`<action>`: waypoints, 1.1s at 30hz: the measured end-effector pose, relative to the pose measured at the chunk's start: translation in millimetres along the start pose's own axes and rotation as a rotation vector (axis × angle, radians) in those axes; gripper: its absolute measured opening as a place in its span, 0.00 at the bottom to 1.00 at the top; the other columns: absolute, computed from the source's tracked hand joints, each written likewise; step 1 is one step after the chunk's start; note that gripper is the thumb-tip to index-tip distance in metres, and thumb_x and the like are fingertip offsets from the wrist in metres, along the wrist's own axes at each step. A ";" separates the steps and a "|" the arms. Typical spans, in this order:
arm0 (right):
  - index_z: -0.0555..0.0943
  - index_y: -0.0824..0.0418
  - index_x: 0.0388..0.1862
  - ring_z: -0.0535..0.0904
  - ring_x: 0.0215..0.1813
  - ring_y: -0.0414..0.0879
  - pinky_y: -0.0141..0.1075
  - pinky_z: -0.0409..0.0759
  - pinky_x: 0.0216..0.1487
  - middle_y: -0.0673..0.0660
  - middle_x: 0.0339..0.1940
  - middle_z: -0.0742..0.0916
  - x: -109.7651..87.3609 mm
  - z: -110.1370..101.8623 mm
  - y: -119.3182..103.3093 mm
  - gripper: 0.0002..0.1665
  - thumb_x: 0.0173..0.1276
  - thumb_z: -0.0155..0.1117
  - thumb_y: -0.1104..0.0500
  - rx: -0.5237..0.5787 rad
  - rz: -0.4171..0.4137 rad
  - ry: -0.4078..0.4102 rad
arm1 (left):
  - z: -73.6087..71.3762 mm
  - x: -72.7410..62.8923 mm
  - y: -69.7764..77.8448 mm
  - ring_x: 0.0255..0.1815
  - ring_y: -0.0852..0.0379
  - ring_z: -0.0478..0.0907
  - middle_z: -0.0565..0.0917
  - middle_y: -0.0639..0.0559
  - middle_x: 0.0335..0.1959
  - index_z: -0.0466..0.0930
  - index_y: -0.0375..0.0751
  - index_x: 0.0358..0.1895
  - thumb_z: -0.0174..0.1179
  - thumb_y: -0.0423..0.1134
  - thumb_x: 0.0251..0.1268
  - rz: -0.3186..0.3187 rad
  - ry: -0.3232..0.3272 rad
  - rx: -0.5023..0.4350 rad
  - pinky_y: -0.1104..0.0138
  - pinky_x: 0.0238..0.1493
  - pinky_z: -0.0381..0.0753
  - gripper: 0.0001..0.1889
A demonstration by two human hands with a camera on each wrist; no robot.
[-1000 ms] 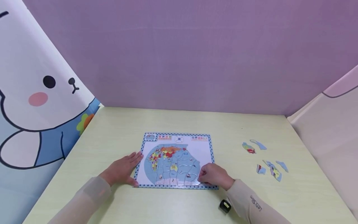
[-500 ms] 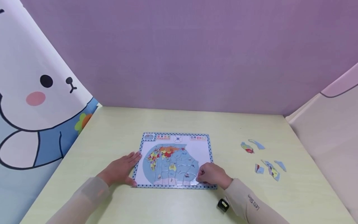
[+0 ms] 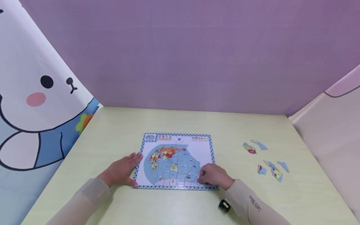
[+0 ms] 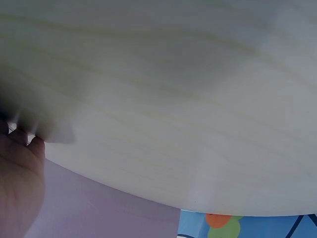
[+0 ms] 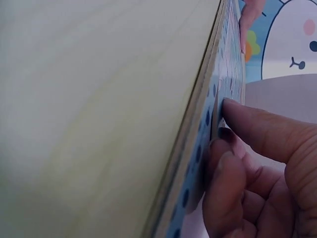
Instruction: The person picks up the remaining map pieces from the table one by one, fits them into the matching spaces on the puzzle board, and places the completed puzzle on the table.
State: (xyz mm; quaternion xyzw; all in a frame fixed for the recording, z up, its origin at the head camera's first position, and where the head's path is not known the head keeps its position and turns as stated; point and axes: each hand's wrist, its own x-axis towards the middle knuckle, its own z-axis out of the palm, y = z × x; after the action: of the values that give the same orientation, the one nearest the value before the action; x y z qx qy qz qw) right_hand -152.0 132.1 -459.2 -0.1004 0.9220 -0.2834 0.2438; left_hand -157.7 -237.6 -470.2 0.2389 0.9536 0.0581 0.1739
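Observation:
A world map puzzle board (image 3: 203, 156) with a blue dotted border lies flat on the table, its map part filled with joined pieces. At its lower right corner my right hand (image 3: 215, 175) has curled fingers and pinches a thin puzzle piece (image 5: 216, 116), seen edge-on in the right wrist view, close over the board's border. Most of that piece is hidden by the fingers in the head view. My left hand (image 3: 121, 170) rests at the board's left edge, fingers extended and thumb near the lower left corner. Only part of the left hand (image 4: 20, 183) shows in the left wrist view.
Several loose puzzle pieces lie to the right, among them a green and red piece (image 3: 249, 148), a curved blue piece (image 3: 260, 144) and a larger yellow and blue piece (image 3: 274, 171). A small black object (image 3: 224, 206) sits by the right sleeve. A purple wall stands behind the table.
The head view has shifted slightly. Both hands keep their places at the board, and the pieces lie as before.

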 end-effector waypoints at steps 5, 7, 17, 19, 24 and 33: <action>0.78 0.56 0.19 0.72 0.21 0.43 0.34 0.67 0.27 0.49 0.16 0.77 -0.2 2.0 0.2 0.14 0.59 0.71 0.57 -0.002 -0.002 0.012 | 1.6 0.2 -1.8 0.74 0.38 0.50 0.55 0.40 0.75 0.55 0.32 0.73 0.68 0.67 0.42 -0.004 -0.004 0.000 0.47 0.69 0.57 0.59; 0.79 0.56 0.21 0.73 0.23 0.43 0.34 0.68 0.28 0.49 0.17 0.78 -0.8 1.2 0.9 0.11 0.60 0.71 0.57 -0.003 -0.028 0.028 | 2.1 -0.1 -2.5 0.74 0.38 0.50 0.55 0.40 0.75 0.55 0.32 0.73 0.68 0.67 0.42 -0.004 -0.003 0.003 0.47 0.69 0.57 0.59; 0.82 0.57 0.30 0.73 0.29 0.42 0.35 0.74 0.33 0.48 0.25 0.80 -7.4 -17.4 4.6 0.04 0.62 0.70 0.59 -0.022 -0.051 0.153 | 4.3 1.3 -3.0 0.75 0.39 0.49 0.55 0.41 0.75 0.54 0.34 0.73 0.67 0.68 0.42 -0.005 0.003 0.010 0.47 0.69 0.57 0.59; 0.82 0.57 0.30 0.73 0.29 0.42 0.35 0.74 0.32 0.48 0.25 0.80 -8.5 -20.7 5.9 0.04 0.61 0.69 0.60 -0.016 -0.053 0.165 | 3.9 1.8 -2.7 0.75 0.39 0.49 0.55 0.41 0.75 0.54 0.34 0.73 0.67 0.68 0.42 -0.003 0.003 0.014 0.48 0.70 0.57 0.59; 0.82 0.56 0.31 0.73 0.28 0.42 0.35 0.73 0.31 0.48 0.24 0.80 -10.0 -28.6 11.0 0.03 0.61 0.70 0.60 0.005 -0.054 0.194 | 2.3 1.9 -1.5 0.75 0.39 0.49 0.55 0.41 0.75 0.54 0.34 0.74 0.68 0.67 0.42 -0.010 -0.006 0.013 0.47 0.70 0.57 0.59; 0.83 0.57 0.35 0.73 0.30 0.43 0.35 0.73 0.32 0.50 0.27 0.80 -15.1 -41.8 27.1 0.04 0.61 0.69 0.61 -0.002 -0.026 0.237 | 1.1 1.1 -0.6 0.74 0.38 0.50 0.55 0.40 0.75 0.54 0.33 0.73 0.69 0.66 0.42 -0.012 -0.012 0.005 0.47 0.69 0.57 0.59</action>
State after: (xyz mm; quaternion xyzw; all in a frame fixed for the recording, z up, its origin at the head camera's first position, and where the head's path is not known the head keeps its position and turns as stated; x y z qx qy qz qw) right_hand -161.5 179.0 -438.6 -0.0785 0.9433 -0.2956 0.1293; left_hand -158.5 -237.5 -471.7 0.2342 0.9540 0.0531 0.1793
